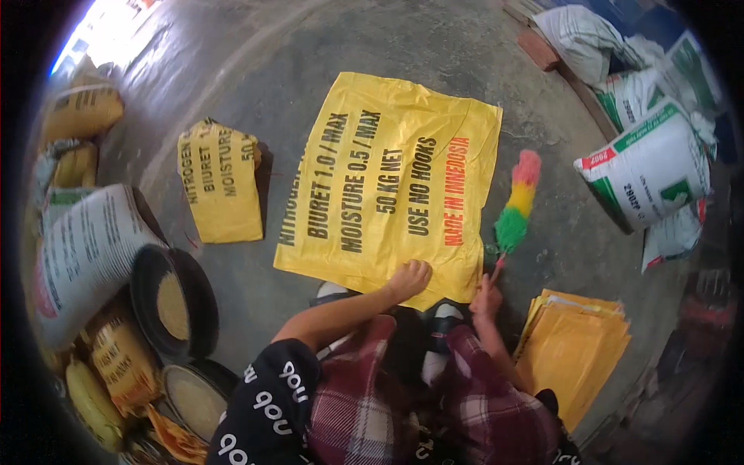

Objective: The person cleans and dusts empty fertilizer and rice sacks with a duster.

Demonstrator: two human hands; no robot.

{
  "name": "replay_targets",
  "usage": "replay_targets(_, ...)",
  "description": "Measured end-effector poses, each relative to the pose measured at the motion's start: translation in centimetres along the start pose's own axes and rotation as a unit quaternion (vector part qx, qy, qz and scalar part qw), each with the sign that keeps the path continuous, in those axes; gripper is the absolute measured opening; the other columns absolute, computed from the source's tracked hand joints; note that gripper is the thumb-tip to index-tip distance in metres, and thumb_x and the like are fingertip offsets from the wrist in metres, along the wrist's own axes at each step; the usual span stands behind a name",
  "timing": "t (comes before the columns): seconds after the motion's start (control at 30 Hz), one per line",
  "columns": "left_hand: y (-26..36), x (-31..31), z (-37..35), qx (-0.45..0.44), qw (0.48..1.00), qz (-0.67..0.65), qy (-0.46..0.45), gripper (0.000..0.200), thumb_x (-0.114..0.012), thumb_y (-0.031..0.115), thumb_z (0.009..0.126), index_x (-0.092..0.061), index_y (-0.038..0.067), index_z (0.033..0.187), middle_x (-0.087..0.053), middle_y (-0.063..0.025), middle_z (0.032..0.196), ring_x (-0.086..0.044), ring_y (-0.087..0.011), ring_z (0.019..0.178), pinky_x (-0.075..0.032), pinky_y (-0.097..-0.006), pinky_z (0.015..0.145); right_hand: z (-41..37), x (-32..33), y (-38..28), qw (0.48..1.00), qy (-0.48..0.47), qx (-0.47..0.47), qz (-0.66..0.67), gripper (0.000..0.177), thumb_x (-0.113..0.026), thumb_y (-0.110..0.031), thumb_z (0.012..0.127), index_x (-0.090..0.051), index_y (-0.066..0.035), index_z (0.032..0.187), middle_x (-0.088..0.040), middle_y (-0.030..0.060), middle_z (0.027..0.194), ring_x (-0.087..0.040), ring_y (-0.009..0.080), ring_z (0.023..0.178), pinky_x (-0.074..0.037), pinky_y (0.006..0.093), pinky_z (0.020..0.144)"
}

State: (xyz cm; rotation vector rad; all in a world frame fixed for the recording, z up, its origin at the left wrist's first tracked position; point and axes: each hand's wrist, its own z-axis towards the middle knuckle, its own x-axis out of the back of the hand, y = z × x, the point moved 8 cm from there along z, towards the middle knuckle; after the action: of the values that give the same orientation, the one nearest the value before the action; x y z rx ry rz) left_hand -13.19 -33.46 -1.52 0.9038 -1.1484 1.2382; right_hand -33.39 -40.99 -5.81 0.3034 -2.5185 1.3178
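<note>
A flat yellow sack (372, 186) with black and red print lies spread on the floor in front of me. My left hand (409, 280) is closed against its near edge with the fingers curled, and the fingertips are hidden. At the sack's near right corner, my right hand (486, 301) is wrapped round the thin handle of a feather duster (514, 213). Its fluffy head is pink, yellow and green and points away from me, just right of the sack. Beside my right forearm lies a stack of folded yellow sacks (573, 356).
A smaller folded yellow piece (222, 186) lies to the left. Black pans of grain (205, 310) and a striped white sack (101, 248) stand at the lower left. White and green sacks (651, 167) and a brick (537, 51) are at the right. Concrete floor (263, 77) lies around.
</note>
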Motion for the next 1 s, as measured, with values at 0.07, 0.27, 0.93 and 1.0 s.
replay_targets(0.07,-0.1,-1.2,0.7,-0.025,0.998,-0.053,-0.026,0.02,-0.05,0.019,0.072,-0.055,0.004,0.084,-0.051,-0.0041,0.076,-0.05,-0.0172,0.066,-0.042,-0.0289,0.049,-0.1,-0.4,2.0,1.0,-0.005,-0.022,0.013,0.031,-0.057,-0.032,0.08,-0.053,-0.002,0.074,-0.033,-0.0014,0.045,-0.031,0.0091,0.029,-0.022,0.025,0.028)
replay_targets(0.27,-6.5,1.2,4.4,0.18,0.915,-0.307,-0.192,0.021,-0.057,0.009,0.065,-0.056,0.0,0.084,-0.057,-0.017,0.087,-0.057,-0.0333,0.08,-0.048,-0.0394,0.069,-2.3,-0.1,-0.7,0.987,0.054,0.151,0.006,0.031,-0.062,-0.028,0.078,-0.058,0.002,0.086,-0.05,0.0032,0.057,-0.047,0.0123,0.044,-0.037,0.0249,0.042)
replay_targets(0.93,-33.0,16.7,-17.6,0.624,0.415,-0.363,0.553,0.031,-0.044,0.012,0.088,-0.045,-0.008,0.112,-0.053,-0.0113,0.106,-0.053,-0.0196,0.094,-0.045,-0.0306,0.08,6.8,0.3,-2.3,0.95,0.147,0.135,-0.241,0.034,-0.073,-0.025,0.063,-0.059,0.001,0.079,-0.06,0.0146,0.072,-0.06,0.0272,0.065,-0.046,0.0361,0.06)
replay_targets(1.0,-33.6,16.1,-22.5,0.625,0.404,-0.327,0.582,0.035,-0.044,0.016,0.089,-0.043,-0.009,0.113,-0.052,-0.0128,0.109,-0.054,-0.0217,0.094,-0.046,-0.0318,0.08,6.5,-0.3,-3.1,0.959,0.06,0.115,-0.252,0.029,-0.071,-0.024,0.065,-0.06,0.001,0.073,-0.06,0.0131,0.067,-0.06,0.0245,0.06,-0.046,0.0351,0.055)
